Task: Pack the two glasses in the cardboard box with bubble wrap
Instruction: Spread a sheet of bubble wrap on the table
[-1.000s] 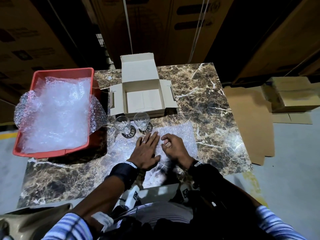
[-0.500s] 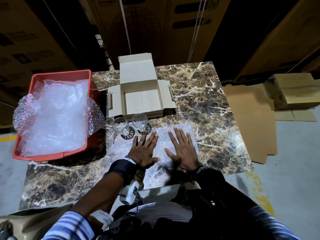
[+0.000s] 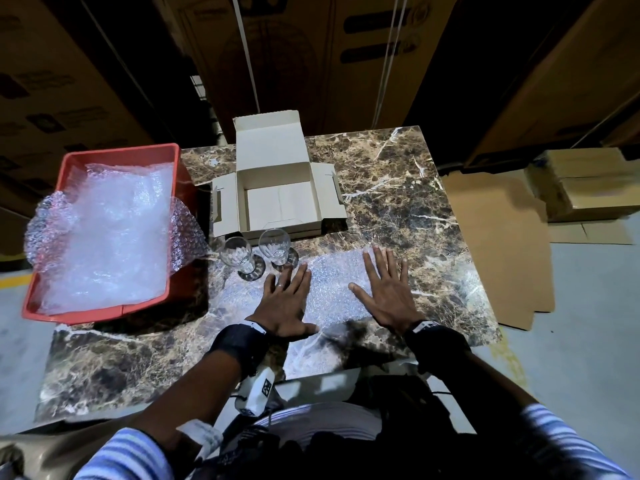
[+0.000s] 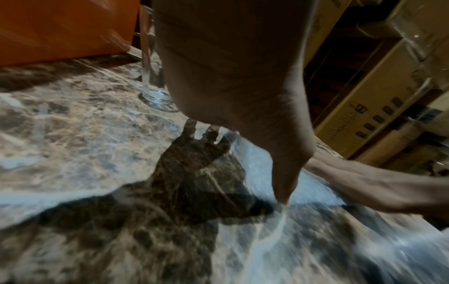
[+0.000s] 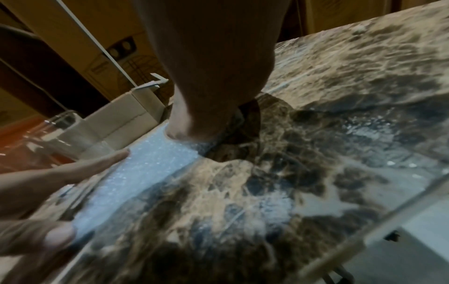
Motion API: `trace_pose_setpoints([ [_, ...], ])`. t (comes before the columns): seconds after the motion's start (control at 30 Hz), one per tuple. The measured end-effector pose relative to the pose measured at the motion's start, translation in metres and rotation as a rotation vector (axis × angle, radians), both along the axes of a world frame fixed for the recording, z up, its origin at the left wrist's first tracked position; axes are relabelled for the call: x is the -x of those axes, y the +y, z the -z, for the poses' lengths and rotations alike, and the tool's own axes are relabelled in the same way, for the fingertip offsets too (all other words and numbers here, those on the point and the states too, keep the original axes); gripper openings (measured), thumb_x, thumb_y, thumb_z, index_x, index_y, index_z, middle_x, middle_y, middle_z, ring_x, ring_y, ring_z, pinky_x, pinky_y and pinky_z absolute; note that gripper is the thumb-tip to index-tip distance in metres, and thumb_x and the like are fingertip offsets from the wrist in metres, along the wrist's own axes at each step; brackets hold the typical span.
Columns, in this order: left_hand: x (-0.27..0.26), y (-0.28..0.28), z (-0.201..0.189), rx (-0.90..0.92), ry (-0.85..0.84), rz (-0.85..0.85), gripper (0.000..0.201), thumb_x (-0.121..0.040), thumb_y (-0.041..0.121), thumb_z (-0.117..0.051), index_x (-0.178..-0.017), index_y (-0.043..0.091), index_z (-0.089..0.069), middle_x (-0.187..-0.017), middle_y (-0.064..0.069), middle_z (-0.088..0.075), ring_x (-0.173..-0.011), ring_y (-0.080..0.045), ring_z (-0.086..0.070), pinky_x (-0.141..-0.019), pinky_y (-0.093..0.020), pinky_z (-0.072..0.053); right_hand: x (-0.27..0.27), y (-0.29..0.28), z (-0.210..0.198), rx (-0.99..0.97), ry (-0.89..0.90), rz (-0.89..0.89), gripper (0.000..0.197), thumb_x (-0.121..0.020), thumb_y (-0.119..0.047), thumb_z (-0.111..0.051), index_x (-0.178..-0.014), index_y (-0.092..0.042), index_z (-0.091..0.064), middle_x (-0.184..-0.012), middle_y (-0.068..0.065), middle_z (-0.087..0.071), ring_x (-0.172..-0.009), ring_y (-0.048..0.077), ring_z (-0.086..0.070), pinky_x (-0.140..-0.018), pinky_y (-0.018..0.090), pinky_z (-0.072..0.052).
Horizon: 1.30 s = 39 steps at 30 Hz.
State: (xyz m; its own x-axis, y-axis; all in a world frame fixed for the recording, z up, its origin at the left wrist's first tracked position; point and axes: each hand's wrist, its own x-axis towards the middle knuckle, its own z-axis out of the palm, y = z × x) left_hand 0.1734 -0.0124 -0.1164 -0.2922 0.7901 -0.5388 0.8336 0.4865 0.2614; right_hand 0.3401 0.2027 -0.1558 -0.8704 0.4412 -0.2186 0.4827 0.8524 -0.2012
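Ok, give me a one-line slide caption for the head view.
Both hands, left hand and right hand, press a bubble wrap sheet flat beside two glasses and the open cardboard box.

A brown, white-veined marble surface (image 3: 398,188) is seen from above, glossy and lit unevenly from overhead. Large brown cardboard cartons (image 3: 86,81) are stacked behind it like a wall, with dark gaps left between the stacks. A grey concrete floor (image 3: 588,323) is visible to the right, where flattened brown cardboard sheets (image 3: 502,237) are laid, with a stack of folded cartons (image 3: 588,185) beyond them. A yellow painted floor line (image 3: 14,280) is glimpsed at the left edge.
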Motion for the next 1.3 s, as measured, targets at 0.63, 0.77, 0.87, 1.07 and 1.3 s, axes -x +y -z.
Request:
trace_pose_setpoints([
  [0.63,-0.030,0.014,0.038,-0.288,0.176,-0.066,0.074,-0.105,0.066,-0.021,-0.164,0.032,0.009,-0.171,0.001,0.018,-0.157,-0.021,0.018,-0.126,-0.051,0.010,0.005,-0.001,0.009,-0.033,0.062,-0.062,0.081,-0.102,-0.071,-0.022,-0.164,-0.025,0.004,-0.169,0.012,0.014,-0.157,0.024,0.012,-0.127,0.046,0.006],
  [0.77,-0.030,0.005,0.035,-0.277,0.198,-0.092,0.080,-0.102,0.072,-0.021,-0.163,0.032,0.011,-0.171,0.002,0.019,-0.157,-0.019,0.017,-0.126,-0.053,0.008,-0.004,0.010,0.004,0.022,0.024,-0.044,0.080,-0.102,-0.072,-0.016,-0.162,-0.029,0.014,-0.168,0.010,0.023,-0.156,0.024,0.019,-0.127,0.046,0.006],
  [0.87,-0.032,0.005,0.036,-0.283,0.182,-0.122,0.081,-0.102,0.070,-0.022,-0.164,0.027,0.010,-0.171,0.000,0.019,-0.157,-0.020,0.019,-0.126,-0.054,0.007,-0.004,0.014,-0.004,0.112,0.023,-0.054,0.079,-0.104,-0.067,-0.022,-0.162,-0.028,0.014,-0.167,0.009,0.027,-0.155,0.025,0.020,-0.128,0.046,0.004],
  [1.07,-0.041,0.013,0.022,-0.342,0.129,-0.212,0.080,-0.104,0.065,-0.025,-0.164,0.024,0.007,-0.171,0.000,0.015,-0.157,-0.018,0.019,-0.126,-0.051,0.010,-0.006,0.034,-0.030,0.330,0.307,0.172,0.059,-0.098,-0.042,-0.059,-0.148,-0.022,-0.033,-0.149,0.004,-0.036,-0.127,0.019,-0.045,-0.105,0.043,-0.050],
  [1.3,-0.053,0.025,0.016,-0.399,0.147,-0.315,0.080,-0.099,0.068,-0.011,-0.165,0.022,-0.011,-0.173,-0.001,-0.003,-0.159,-0.020,0.002,-0.125,-0.049,-0.008,-0.001,0.039,-0.044,0.699,0.242,0.294,0.068,-0.085,-0.013,-0.079,-0.143,-0.021,-0.045,-0.094,0.004,-0.064,-0.078,0.022,-0.065,-0.064,0.040,-0.056],
])
